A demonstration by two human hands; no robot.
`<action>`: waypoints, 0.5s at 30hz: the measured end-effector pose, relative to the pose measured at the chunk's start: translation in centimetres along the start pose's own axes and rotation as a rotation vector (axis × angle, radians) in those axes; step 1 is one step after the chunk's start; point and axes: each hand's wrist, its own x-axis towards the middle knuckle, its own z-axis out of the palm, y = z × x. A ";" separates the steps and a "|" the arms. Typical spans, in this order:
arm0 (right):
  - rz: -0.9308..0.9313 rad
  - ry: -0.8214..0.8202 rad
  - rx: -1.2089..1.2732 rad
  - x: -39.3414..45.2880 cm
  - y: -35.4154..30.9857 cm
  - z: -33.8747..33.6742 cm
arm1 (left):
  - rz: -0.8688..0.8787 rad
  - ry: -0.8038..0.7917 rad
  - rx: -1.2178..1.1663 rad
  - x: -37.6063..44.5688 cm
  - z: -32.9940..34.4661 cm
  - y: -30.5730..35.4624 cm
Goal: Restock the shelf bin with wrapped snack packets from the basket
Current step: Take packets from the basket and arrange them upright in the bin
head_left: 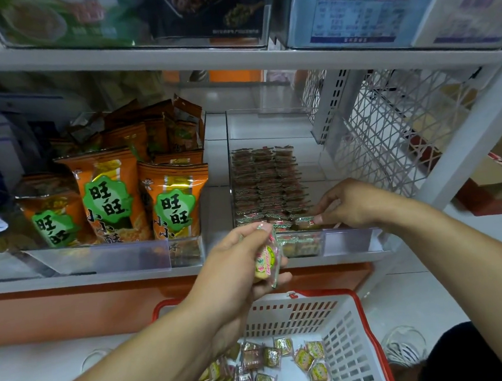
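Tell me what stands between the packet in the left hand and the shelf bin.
The left hand holds the snack packet just in front of the clear shelf bin. Only the bin's low front wall lies between; the right hand rests at the front packet row.

hands: 2, left [235,264], right [348,203] | red-rimmed white plastic basket [351,348]: 1 | clear plastic shelf bin [351,239]: 1, three rows of small wrapped snack packets [269,185], number uncountable | front orange snack bags with green labels [172,203]: 3

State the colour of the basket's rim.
Red, around white slotted walls; the basket shows only in the head view.
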 end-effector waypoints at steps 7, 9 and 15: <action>0.090 -0.029 0.061 0.2 -0.5 1.0 | -0.047 0.032 -0.015 0.3 0.1 0.6; 0.120 -0.034 0.057 0.4 -0.9 1.4 | -0.050 0.031 -0.010 0.3 0.1 0.6; 0.099 0.052 -0.298 -0.5 -2.6 1.2 | -0.066 0.033 -0.081 -0.1 0.2 0.4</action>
